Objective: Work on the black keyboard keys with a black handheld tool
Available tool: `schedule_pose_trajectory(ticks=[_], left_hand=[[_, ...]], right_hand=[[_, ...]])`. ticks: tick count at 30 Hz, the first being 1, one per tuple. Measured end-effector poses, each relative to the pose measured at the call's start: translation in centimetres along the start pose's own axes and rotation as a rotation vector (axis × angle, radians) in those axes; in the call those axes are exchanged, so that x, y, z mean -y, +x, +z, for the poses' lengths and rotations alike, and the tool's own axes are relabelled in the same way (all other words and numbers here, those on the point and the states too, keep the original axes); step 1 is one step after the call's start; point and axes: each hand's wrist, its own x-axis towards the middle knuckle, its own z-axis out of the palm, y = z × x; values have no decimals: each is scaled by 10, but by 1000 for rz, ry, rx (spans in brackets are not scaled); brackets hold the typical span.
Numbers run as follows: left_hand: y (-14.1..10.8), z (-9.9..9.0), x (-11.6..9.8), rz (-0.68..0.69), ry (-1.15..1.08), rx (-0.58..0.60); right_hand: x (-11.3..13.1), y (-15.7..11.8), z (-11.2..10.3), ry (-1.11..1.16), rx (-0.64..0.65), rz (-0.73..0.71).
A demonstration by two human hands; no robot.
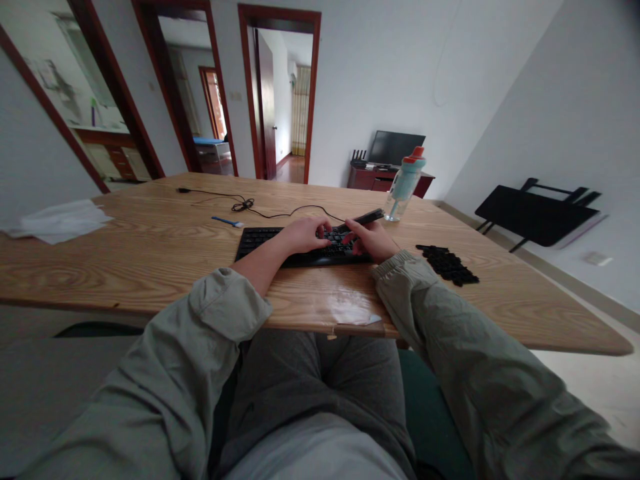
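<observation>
A black keyboard (260,241) lies near the front edge of the wooden table, its cable running off behind it. Over its middle, my left hand (303,237) rests with curled fingers, the fingertips close to the keys. My right hand (373,241) is over the right end with bent fingers drawn in toward the same spot. Whatever the fingertips of either hand grip is too small to make out. Behind my right hand, a dark bar-like piece (370,217) slants upward; whether it belongs to the keyboard I cannot tell. To the right lies a pile of loose black keycaps (447,265).
A small blue brush (227,222) lies behind the keyboard, near the coiled cable (245,205). A clear water bottle (404,185) with a red lid stands at the back right. White tissue (60,221) lies at the left. A folded black table (543,212) leans by the wall.
</observation>
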Motion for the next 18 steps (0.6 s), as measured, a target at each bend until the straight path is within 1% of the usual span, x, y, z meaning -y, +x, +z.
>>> schedule_pose_trajectory(ticks=[5,7,11,18], left_hand=[[0,-1,2,-14,12,6],[0,-1,3,-18,18,-1],[1,-1,4,-24,43,3],[1,2,4,-15,88,41]], right_hand=[[-2,2,-5,95,-75,57],[-4,4,-8,65,-112,56],[-7,8,-11,-28,-163,8],[-8,8,-10,-89,-169,0]])
